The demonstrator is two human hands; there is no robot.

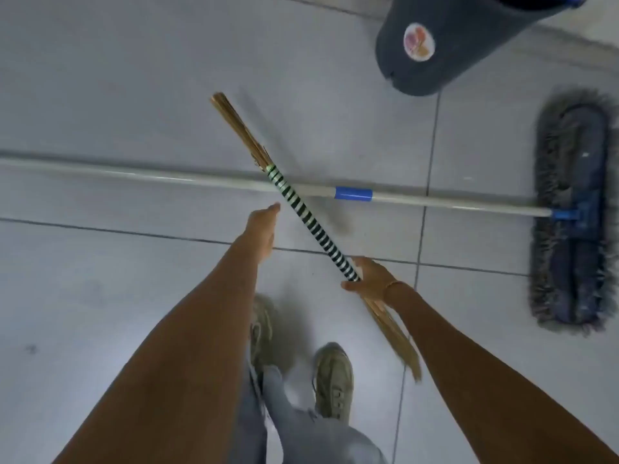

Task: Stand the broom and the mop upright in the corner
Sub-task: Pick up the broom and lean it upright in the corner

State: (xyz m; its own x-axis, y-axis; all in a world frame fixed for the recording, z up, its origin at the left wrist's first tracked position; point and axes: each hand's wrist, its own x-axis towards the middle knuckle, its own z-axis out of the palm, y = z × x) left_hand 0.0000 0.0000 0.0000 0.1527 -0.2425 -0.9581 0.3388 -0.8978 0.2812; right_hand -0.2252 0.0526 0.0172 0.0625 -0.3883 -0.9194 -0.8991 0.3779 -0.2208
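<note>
The broom (308,216) is a bundle of straw sticks wound with green and white striped tape. My right hand (370,276) is shut on the lower end of its taped part and holds it tilted above the floor, straw ends sticking out both ways. My left hand (263,229) reaches forward just left of the broom, fingers extended, holding nothing. The mop (167,174) lies flat on the tiled floor beneath the broom; its long pale handle runs left to right with a blue collar, and its dark blue fringed head (572,212) rests at the right.
A dark grey bucket (445,45) with a round sticker stands at the top right, close to the mop head. A raised floor edge runs along the top right. My two shoes (333,380) are on the pale tiles below my hands.
</note>
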